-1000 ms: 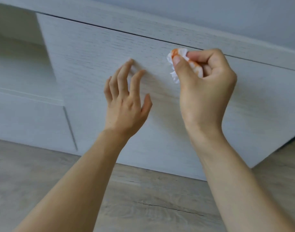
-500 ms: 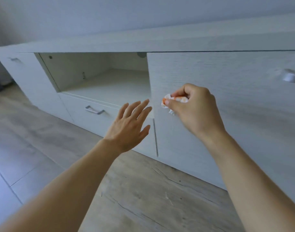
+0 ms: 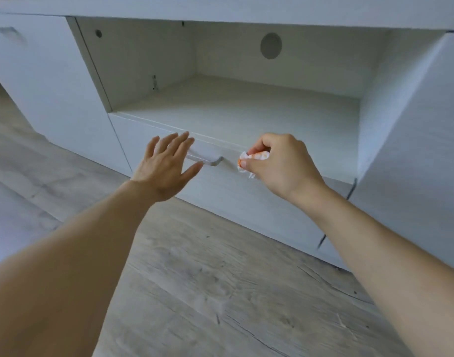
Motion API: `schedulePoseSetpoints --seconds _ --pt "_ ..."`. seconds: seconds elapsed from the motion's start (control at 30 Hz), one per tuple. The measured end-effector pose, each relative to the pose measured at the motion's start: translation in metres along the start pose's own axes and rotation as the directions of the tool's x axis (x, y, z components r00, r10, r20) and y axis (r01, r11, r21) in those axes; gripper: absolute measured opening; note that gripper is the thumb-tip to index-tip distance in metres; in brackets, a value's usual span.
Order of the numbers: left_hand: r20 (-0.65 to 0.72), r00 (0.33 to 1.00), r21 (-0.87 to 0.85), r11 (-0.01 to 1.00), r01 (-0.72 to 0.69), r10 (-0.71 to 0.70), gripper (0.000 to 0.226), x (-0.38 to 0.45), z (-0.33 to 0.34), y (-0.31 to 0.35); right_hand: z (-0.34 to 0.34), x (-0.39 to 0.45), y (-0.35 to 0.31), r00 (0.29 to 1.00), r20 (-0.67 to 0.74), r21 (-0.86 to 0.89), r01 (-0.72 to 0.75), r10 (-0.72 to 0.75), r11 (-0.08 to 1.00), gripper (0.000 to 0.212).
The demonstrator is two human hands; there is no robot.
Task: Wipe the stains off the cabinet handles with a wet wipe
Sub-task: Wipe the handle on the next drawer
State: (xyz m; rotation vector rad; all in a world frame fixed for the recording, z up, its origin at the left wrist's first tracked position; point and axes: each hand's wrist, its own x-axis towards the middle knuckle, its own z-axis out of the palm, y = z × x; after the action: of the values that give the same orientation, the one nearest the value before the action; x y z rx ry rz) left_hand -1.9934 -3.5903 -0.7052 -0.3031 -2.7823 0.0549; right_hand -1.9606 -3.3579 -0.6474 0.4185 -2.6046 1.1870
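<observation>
1. Right hand (image 3: 282, 166) pinched a crumpled, orange-stained wet wipe (image 3: 251, 161) just right of the drawer handle (image 3: 205, 159), not yet on it.
2. Left hand (image 3: 166, 163) hovered flat, fingers spread, over the handle's left end; contact unclear.
3. Risk: the soiled wipe might smear orange onto the handle, and pressure could shift the unbraced drawer (image 3: 246, 199).
</observation>
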Motion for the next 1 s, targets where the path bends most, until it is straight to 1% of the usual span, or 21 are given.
schedulePoseSetpoints --seconds 0.1,0.2,0.3,0.4,0.47,0.67,0.8,0.9,1.0 --pt "0.049 0.998 -0.033 0.999 -0.027 0.029 0.081 0.010 0.021 -0.041 0.025 0.022 -0.009 0.999 0.018 -0.036 -0.035 0.035 0.999 0.011" --pt "0.026 0.994 -0.097 0.990 -0.101 0.104 0.086 0.024 0.044 -0.061 0.044 0.045 -0.016 0.997 -0.010 -0.063 -0.075 0.075 0.995 0.012" --pt "-0.086 0.984 -0.195 0.966 -0.168 0.154 0.077 0.027 0.069 -0.062 0.054 0.062 -0.018 0.992 -0.057 -0.102 -0.115 0.109 0.988 0.013" --pt "-0.212 0.969 -0.301 0.935 -0.188 0.126 0.066 0.028 0.086 -0.056 0.061 0.070 -0.013 0.988 -0.072 -0.124 -0.142 0.134 0.982 0.014" --pt "-0.285 0.952 -0.312 0.928 -0.203 0.112 0.060 0.031 0.089 -0.054 0.068 0.070 -0.008 0.988 -0.071 -0.117 -0.145 0.137 0.982 0.014" --pt "-0.359 0.929 -0.360 0.906 -0.223 0.086 0.054 0.033 0.097 -0.049 0.083 0.055 0.010 0.977 -0.113 -0.015 -0.183 0.181 0.983 0.013" --pt "-0.403 0.908 -0.306 0.917 -0.256 0.119 0.047 0.037 0.109 -0.054 0.089 0.048 0.021 0.972 -0.154 0.038 -0.171 0.175 0.984 0.014" --pt "-0.363 0.920 -0.298 0.918 -0.262 0.145 0.048 0.035 0.104 -0.056 0.093 0.044 0.021 0.964 -0.201 0.100 -0.159 0.176 0.982 0.013" --pt "-0.310 0.934 -0.262 0.928 -0.263 0.177 0.055 0.032 0.096 -0.063 0.102 0.034 0.021 0.923 -0.297 0.252 -0.173 0.246 0.952 0.018"
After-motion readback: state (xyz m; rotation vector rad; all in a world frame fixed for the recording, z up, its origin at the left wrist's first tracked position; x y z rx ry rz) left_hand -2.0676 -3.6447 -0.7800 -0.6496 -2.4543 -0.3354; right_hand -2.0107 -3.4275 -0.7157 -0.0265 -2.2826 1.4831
